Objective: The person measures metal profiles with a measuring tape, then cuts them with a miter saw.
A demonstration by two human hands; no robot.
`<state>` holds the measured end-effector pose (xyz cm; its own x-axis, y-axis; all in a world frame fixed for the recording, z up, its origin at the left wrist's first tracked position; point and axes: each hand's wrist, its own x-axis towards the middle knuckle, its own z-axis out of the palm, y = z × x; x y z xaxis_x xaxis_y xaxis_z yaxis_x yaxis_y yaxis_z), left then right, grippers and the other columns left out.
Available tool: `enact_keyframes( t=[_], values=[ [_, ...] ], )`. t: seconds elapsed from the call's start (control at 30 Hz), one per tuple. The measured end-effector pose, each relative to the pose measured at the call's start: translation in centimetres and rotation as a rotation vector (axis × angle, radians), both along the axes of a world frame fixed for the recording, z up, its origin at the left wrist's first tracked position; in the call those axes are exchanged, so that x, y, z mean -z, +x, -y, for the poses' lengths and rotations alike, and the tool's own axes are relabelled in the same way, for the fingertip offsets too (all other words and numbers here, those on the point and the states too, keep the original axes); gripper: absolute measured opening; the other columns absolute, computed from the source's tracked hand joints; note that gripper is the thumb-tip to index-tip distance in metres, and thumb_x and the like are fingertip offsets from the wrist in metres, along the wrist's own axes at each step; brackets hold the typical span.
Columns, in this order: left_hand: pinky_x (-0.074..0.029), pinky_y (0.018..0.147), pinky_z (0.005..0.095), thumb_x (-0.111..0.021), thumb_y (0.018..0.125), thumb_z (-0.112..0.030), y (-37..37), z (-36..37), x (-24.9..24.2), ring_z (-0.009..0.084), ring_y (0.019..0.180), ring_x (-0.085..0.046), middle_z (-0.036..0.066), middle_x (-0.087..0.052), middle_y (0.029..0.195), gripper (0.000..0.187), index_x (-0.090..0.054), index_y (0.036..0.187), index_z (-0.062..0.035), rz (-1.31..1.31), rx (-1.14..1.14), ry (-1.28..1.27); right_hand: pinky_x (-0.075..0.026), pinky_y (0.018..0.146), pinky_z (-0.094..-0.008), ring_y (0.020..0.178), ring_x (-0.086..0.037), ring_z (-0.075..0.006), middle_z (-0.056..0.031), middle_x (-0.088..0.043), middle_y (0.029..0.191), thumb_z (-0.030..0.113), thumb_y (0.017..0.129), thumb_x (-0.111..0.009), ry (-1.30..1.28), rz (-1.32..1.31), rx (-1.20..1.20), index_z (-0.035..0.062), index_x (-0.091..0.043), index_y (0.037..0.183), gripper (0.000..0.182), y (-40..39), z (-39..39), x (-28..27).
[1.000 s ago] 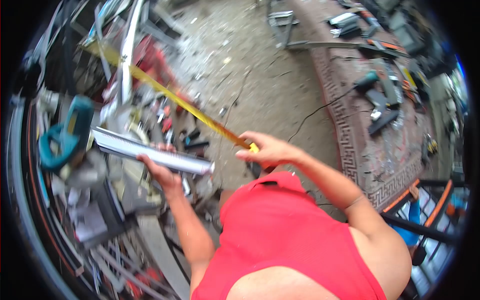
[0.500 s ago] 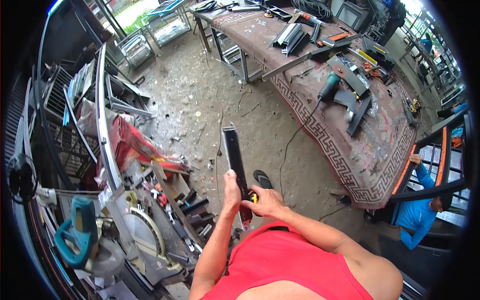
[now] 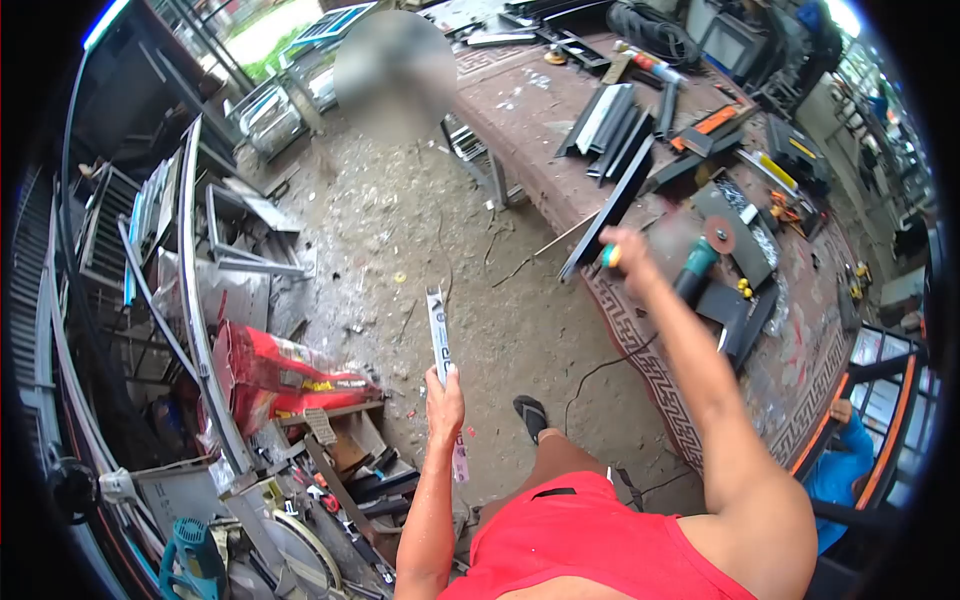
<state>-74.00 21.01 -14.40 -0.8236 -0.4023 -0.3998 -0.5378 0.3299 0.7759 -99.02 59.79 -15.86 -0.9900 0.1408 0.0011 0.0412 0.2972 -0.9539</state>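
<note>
My left hand (image 3: 445, 402) is closed around a straight metal profile (image 3: 438, 325) that points away over the floor, its printed pale face up. The lower end of that profile shows below my hand. My right hand (image 3: 632, 262) reaches out over the near edge of the work table (image 3: 545, 190), its fingers around a small yellow-and-green tape measure (image 3: 610, 257). Right beside those fingers lies a long dark bar (image 3: 612, 205), one end jutting past the table edge. An angle grinder (image 3: 697, 268) lies to the right of my right forearm.
Dark profiles (image 3: 600, 118) and an orange-marked tool (image 3: 715, 122) lie on the table. A grinder cord hangs to the floor. At left are a red bag (image 3: 290, 370), scrap pieces and a teal power saw (image 3: 192, 560). A person in blue (image 3: 835, 480) is beside a dark frame at right.
My right hand has left the profile and swung out to the table with the tape measure. My left hand keeps the profile, now turned from its black side to its printed side.
</note>
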Motion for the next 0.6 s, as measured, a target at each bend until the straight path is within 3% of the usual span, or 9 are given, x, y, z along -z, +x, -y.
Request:
enact_keyframes(
  t=[0.03,0.1,0.13,0.17,0.23,0.3,0.47,0.53,0.6],
  values=[
    [-0.046,0.093,0.0493,-0.051,0.101,-0.046,0.9,0.5,-0.3,0.0433,0.108,-0.064,0.027,-0.067,0.111,0.054,-0.049,0.135,-0.0038,0.124,-0.028,0.011,-0.050,0.096,-0.0371,0.107,-0.068,-0.0229,-0.0107,-0.075,0.112,0.026,0.086,-0.071,-0.123,0.079,0.009,0.0024,-0.077,0.105,0.031,-4.4,-2.2,-1.3],
    [-0.047,0.093,0.0496,-0.052,0.100,-0.047,3.3,0.2,-0.5,0.0446,0.109,-0.064,0.026,-0.068,0.111,0.055,-0.050,0.134,-0.0044,0.213,-0.112,-0.066,-0.049,0.098,-0.0357,0.112,-0.066,-0.0229,-0.0130,-0.073,0.118,0.026,0.086,-0.071,-0.027,0.227,0.102,0.0030,-0.077,0.103,0.029,-9.7,-4.7,-6.6],
    [-0.047,0.094,0.0505,-0.052,0.100,-0.047,4.8,0.5,0.3,0.0456,0.110,-0.064,0.027,-0.068,0.113,0.055,-0.050,0.134,-0.0049,0.303,-0.068,-0.046,-0.050,0.090,-0.0362,0.100,-0.068,-0.0240,-0.0114,-0.075,0.104,0.028,0.089,-0.070,0.310,0.321,0.106,0.0026,-0.078,0.100,0.029,-11.1,-4.2,-9.8],
    [-0.047,0.094,0.0514,-0.052,0.100,-0.047,6.5,0.9,1.2,0.0465,0.110,-0.064,0.028,-0.068,0.114,0.055,-0.050,0.135,-0.0053,0.385,-0.057,-0.019,-0.051,0.077,-0.0351,0.080,-0.067,-0.0217,-0.0061,-0.071,0.085,0.030,0.092,-0.069,0.387,-0.139,-0.146,0.0022,-0.077,0.101,0.030,-12.5,-8.0,-5.9],
    [-0.047,0.098,0.0538,-0.051,0.100,-0.044,10.7,0.9,2.9,0.0472,0.113,-0.062,0.029,-0.067,0.120,0.051,-0.051,0.135,-0.0070,0.490,-0.042,-0.046,-0.051,0.063,-0.0305,0.065,-0.066,-0.0160,-0.0082,-0.072,0.084,0.033,0.098,-0.064,0.011,0.287,-0.236,0.0027,-0.073,0.112,0.035,-15.2,-8.5,-2.2],
    [-0.046,0.100,0.0551,-0.050,0.100,-0.041,15.8,0.9,2.8,0.0472,0.115,-0.062,0.029,-0.065,0.123,0.047,-0.053,0.134,-0.0090,0.480,-0.034,-0.022,-0.044,0.048,-0.0229,0.056,-0.059,-0.0097,0.0002,-0.059,0.067,0.033,0.097,-0.064,-0.338,0.553,-0.421,0.0096,-0.065,0.085,0.027,-7.3,3.5,-6.5],
    [-0.047,0.102,0.0531,-0.053,0.099,-0.035,29.5,-0.8,2.2,0.0452,0.118,-0.061,0.024,-0.066,0.126,0.045,-0.053,0.138,-0.0119,0.452,-0.141,-0.042,-0.045,0.051,-0.0281,0.058,-0.055,-0.0138,0.0009,-0.055,0.073,0.020,0.085,-0.076,-0.351,1.221,-0.791,0.0135,-0.061,0.089,0.017,14.1,22.1,1.5],
    [-0.048,0.101,0.0512,-0.058,0.097,-0.032,34.7,-0.9,0.0,0.0432,0.119,-0.061,0.021,-0.066,0.127,0.047,-0.053,0.140,-0.0127,0.446,-0.259,0.002,-0.044,0.051,-0.0286,0.058,-0.055,-0.0122,-0.0001,-0.056,0.073,0.018,0.085,-0.077,-0.146,1.205,-1.041,0.0089,-0.061,0.090,0.019,24.0,30.7,0.9],
    [-0.050,0.097,0.0467,-0.063,0.095,-0.029,40.7,-1.8,-2.0,0.0372,0.114,-0.065,0.017,-0.068,0.124,0.049,-0.055,0.140,-0.0130,0.384,-0.403,0.035,-0.054,0.064,-0.0305,0.072,-0.066,-0.0156,-0.0113,-0.069,0.092,0.033,0.075,-0.088,0.128,0.729,-1.310,-0.0028,-0.064,0.121,0.063,32.5,37.6,3.4]
  ],
)
